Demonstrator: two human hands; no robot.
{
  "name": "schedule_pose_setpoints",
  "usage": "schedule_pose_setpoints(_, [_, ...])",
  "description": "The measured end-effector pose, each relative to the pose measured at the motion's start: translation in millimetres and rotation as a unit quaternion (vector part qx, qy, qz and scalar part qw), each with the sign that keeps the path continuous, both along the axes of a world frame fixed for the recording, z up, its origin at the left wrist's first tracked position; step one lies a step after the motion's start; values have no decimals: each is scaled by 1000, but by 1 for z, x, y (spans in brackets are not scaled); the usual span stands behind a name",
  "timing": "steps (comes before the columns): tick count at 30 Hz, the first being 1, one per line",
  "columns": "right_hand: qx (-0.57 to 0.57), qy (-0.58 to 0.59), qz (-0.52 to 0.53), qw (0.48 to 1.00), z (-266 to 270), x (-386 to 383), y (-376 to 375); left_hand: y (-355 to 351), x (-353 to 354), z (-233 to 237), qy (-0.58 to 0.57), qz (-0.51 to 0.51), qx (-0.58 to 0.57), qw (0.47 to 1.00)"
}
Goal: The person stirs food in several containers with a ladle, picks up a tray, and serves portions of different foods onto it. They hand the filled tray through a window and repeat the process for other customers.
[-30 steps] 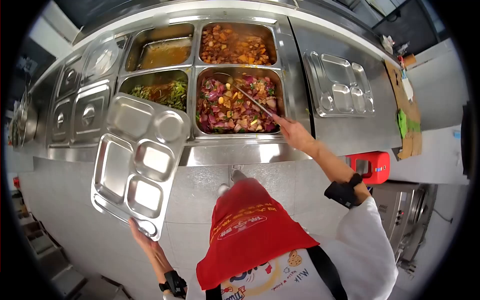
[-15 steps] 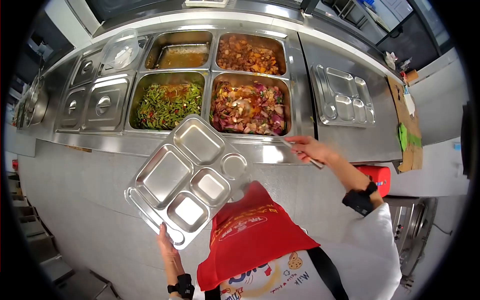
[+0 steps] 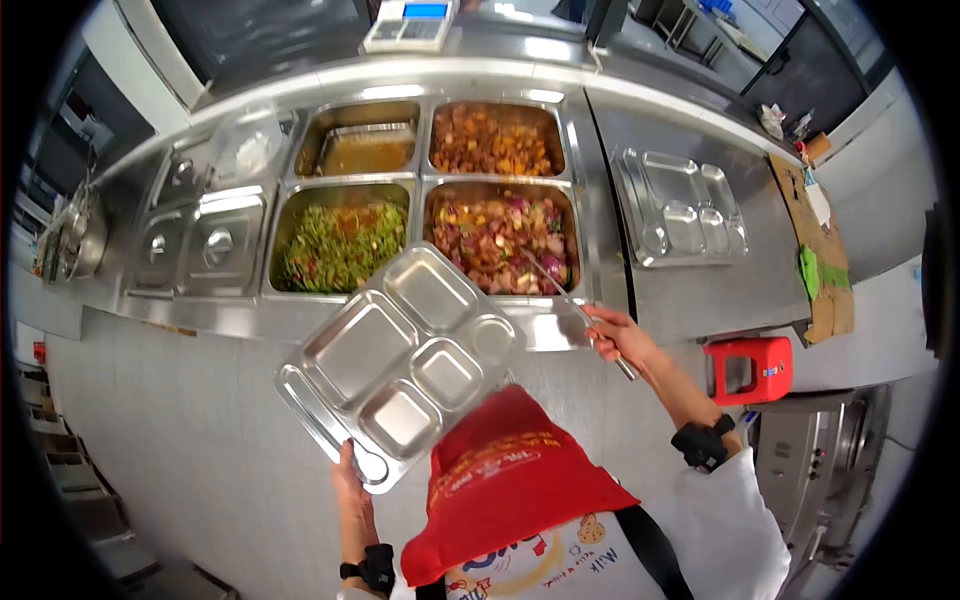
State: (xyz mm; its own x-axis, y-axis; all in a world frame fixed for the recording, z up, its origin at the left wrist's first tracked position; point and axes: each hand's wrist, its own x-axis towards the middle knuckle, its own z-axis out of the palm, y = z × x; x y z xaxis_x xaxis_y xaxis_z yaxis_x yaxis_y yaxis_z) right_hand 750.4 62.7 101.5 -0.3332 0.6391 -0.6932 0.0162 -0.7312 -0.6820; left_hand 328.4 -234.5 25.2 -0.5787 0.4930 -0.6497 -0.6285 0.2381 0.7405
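Observation:
My left hand (image 3: pixel 353 492) grips the lower corner of a stainless-steel compartment tray (image 3: pixel 410 300), its thumb on the rim. The tray is tilted, and its compartments hold no food. It overlaps the front edge of the counter. In my right hand (image 3: pixel 620 342) is the long metal handle of a serving spoon (image 3: pixel 571 301). Its far end dips into a pan of meat and red onion (image 3: pixel 500 235), where the food hides the spoon's head. To the left lies a pan of chopped green vegetables (image 3: pixel 345 245), partly behind the tray.
Behind are a pan of orange-brown chunks (image 3: pixel 495 138) and a pan with shallow liquid (image 3: pixel 365 150). Lidded pans (image 3: pixel 218 245) stand left, and stacked trays (image 3: pixel 685 210) right. A scale (image 3: pixel 410 25) sits on the back ledge; a red stool (image 3: pixel 750 370) stands at lower right.
The view has shifted, bringing the scale and stool more fully into sight. Both hands keep their hold on the tray and the spoon. My right hand sits slightly lower in view.

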Motion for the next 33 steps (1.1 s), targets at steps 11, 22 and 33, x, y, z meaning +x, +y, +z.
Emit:
schedule_pose_setpoints(11, [43,123,-41,991,48,22,-19,61,-6,-28,-57,-18,88,994])
schedule_pose_setpoints(22, [106,-82,87,987,64,-14,-54,83,15,-28,-43,-42,82,995])
schedule_pose_setpoints(33, [554,-295,274,729,23,-2,-56,74,7,-42,-50,-56,86,994])
